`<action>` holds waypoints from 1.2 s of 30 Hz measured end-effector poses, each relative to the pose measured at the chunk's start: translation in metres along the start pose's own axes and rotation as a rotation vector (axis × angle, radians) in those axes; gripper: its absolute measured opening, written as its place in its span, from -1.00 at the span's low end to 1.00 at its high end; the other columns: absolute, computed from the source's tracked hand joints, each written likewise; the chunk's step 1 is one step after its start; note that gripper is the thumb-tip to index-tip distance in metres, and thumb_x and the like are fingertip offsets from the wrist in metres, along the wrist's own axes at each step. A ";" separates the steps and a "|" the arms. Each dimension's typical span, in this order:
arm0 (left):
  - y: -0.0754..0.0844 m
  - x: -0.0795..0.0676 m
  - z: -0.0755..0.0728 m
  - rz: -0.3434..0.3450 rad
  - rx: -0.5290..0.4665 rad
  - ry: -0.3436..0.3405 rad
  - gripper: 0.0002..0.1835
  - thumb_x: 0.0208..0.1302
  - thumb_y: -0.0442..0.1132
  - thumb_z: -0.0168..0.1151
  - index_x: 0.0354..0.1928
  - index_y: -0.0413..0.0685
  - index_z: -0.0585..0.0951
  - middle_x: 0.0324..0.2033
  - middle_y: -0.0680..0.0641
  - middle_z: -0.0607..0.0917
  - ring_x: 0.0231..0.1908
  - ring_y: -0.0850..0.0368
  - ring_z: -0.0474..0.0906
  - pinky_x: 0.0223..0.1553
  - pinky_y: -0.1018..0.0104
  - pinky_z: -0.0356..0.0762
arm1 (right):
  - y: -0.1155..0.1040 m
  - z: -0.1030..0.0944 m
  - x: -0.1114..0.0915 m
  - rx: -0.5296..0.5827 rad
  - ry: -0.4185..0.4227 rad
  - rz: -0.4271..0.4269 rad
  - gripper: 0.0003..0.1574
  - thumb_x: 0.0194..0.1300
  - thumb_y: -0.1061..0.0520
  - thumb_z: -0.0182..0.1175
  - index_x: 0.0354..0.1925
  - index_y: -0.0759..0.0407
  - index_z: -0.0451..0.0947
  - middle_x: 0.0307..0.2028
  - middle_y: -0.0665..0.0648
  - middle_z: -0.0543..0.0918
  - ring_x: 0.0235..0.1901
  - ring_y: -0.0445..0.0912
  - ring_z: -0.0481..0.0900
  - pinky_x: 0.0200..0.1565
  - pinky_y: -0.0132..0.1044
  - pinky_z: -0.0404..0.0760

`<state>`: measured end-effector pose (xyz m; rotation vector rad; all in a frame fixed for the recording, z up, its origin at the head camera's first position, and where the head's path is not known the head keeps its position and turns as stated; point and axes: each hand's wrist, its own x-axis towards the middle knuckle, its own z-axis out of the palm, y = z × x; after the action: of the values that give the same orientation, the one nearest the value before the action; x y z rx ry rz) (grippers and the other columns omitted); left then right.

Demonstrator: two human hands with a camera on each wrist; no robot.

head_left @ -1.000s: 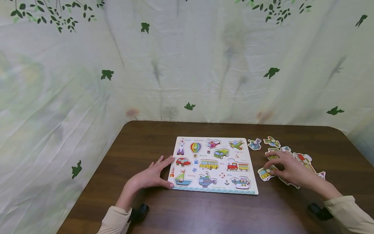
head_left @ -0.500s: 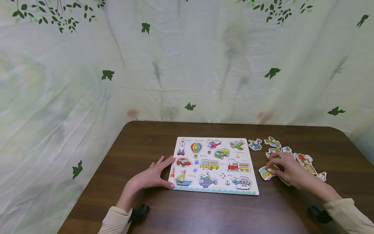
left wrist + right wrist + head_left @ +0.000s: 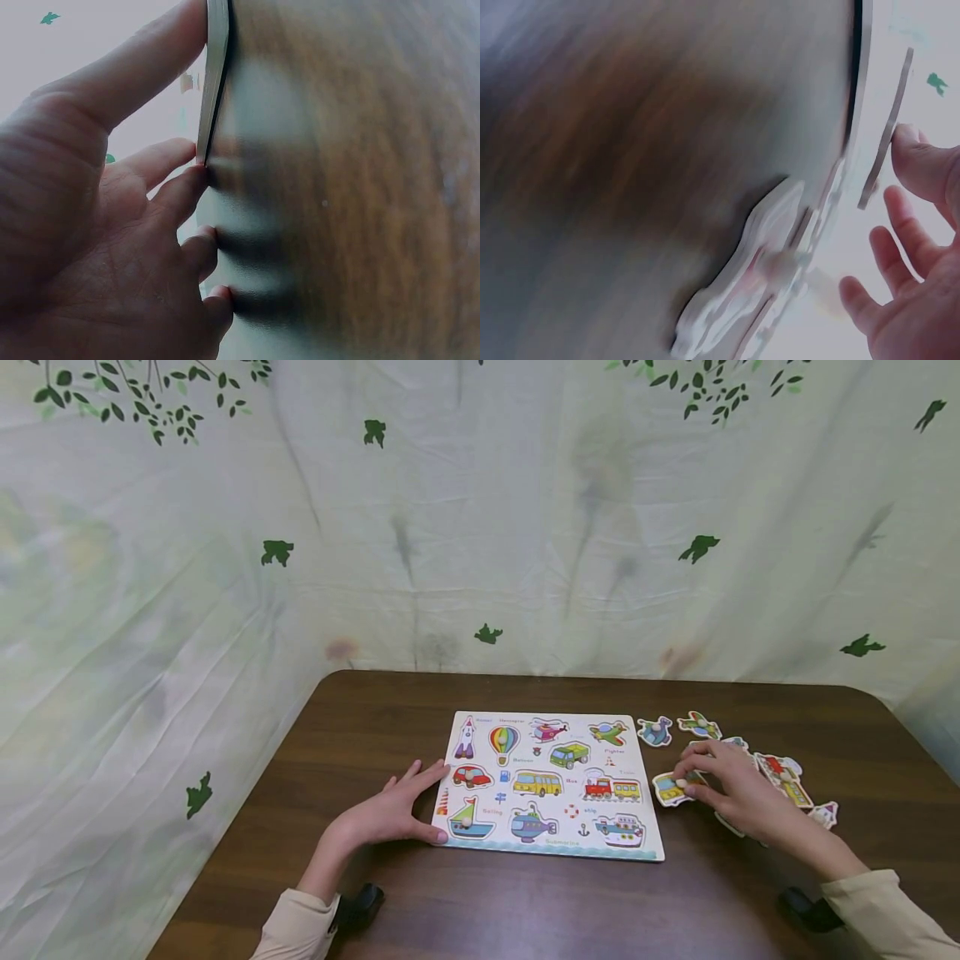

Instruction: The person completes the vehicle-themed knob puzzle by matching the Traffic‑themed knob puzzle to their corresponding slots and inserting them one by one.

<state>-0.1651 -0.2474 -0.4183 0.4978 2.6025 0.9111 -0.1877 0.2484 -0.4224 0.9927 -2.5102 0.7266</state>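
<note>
A white puzzle board (image 3: 551, 853) printed with vehicles lies flat on the table. My left hand (image 3: 386, 810) rests at its left edge, thumb and fingertips touching the rim; the left wrist view shows the fingers spread along the board's side (image 3: 215, 75). To the right of the board, my right hand (image 3: 738, 785) pinches the knob of a yellow, bus-like puzzle piece (image 3: 667, 788). In the right wrist view this piece (image 3: 889, 127) is held edge-on, raised off the table. Part of it is hidden by the fingers.
Several loose knobbed pieces lie right of the board, including a blue one (image 3: 655, 732), a green plane (image 3: 699, 724) and a red-and-yellow one (image 3: 783, 777); some are under my right hand. The brown table (image 3: 525, 910) meets a leaf-patterned cloth (image 3: 525, 527) behind.
My right hand has lifted the yellow piece and moved it slightly left and away from me, towards the board. The left hand and the board stay in place.
</note>
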 end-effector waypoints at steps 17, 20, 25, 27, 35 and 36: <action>0.001 -0.002 0.000 -0.004 -0.003 0.005 0.09 -0.02 0.07 0.54 0.51 -0.05 0.19 0.50 -0.09 0.13 0.50 -0.19 -0.26 0.37 -0.30 -0.36 | -0.021 0.015 0.029 0.057 -0.001 -0.002 -0.61 0.05 0.43 0.40 -0.28 -0.01 0.61 -0.11 0.12 0.52 -0.04 0.06 0.39 -0.04 -0.02 0.27; 0.001 -0.002 0.000 -0.005 -0.002 0.004 0.08 -0.02 0.07 0.54 0.51 -0.04 0.19 0.50 -0.08 0.13 0.50 -0.19 -0.26 0.37 -0.29 -0.36 | -0.023 0.018 0.034 0.072 0.000 -0.027 -0.62 0.04 0.43 0.41 -0.29 0.00 0.60 -0.14 0.08 0.51 -0.06 0.02 0.38 -0.04 -0.06 0.26; 0.003 -0.003 -0.001 -0.009 -0.002 0.004 0.08 -0.01 0.06 0.53 0.51 -0.06 0.19 0.50 -0.10 0.13 0.50 -0.21 -0.27 0.37 -0.30 -0.38 | -0.029 0.020 0.042 0.089 -0.011 -0.021 -0.62 0.05 0.42 0.40 -0.30 -0.03 0.61 -0.15 0.06 0.51 -0.08 0.02 0.38 -0.07 -0.06 0.27; 0.003 -0.003 -0.002 -0.009 -0.001 0.005 0.08 -0.01 0.06 0.53 0.51 -0.07 0.18 0.50 -0.11 0.13 0.50 -0.22 -0.26 0.37 -0.30 -0.38 | -0.031 0.022 0.044 0.091 -0.015 -0.007 -0.62 0.07 0.41 0.40 -0.30 -0.05 0.62 -0.14 0.05 0.52 -0.08 0.02 0.38 -0.09 -0.05 0.28; 0.004 -0.004 -0.002 -0.018 -0.003 0.003 0.08 -0.01 0.06 0.54 0.51 -0.06 0.19 0.50 -0.09 0.12 0.50 -0.20 -0.27 0.37 -0.29 -0.37 | -0.038 0.029 0.053 0.117 -0.026 -0.003 -0.66 0.11 0.39 0.39 -0.29 -0.03 0.60 -0.11 0.08 0.52 -0.05 0.03 0.37 -0.08 -0.06 0.32; 0.005 -0.004 -0.002 -0.019 -0.002 0.003 0.08 -0.01 0.06 0.54 0.51 -0.05 0.19 0.50 -0.09 0.12 0.50 -0.20 -0.27 0.38 -0.29 -0.37 | -0.040 0.030 0.054 0.122 -0.033 0.005 -0.67 0.12 0.39 0.38 -0.28 -0.03 0.60 -0.10 0.09 0.52 -0.03 0.05 0.37 -0.07 -0.05 0.32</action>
<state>-0.1617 -0.2467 -0.4129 0.4701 2.6040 0.9092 -0.2008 0.1781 -0.4076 1.0475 -2.5227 0.8805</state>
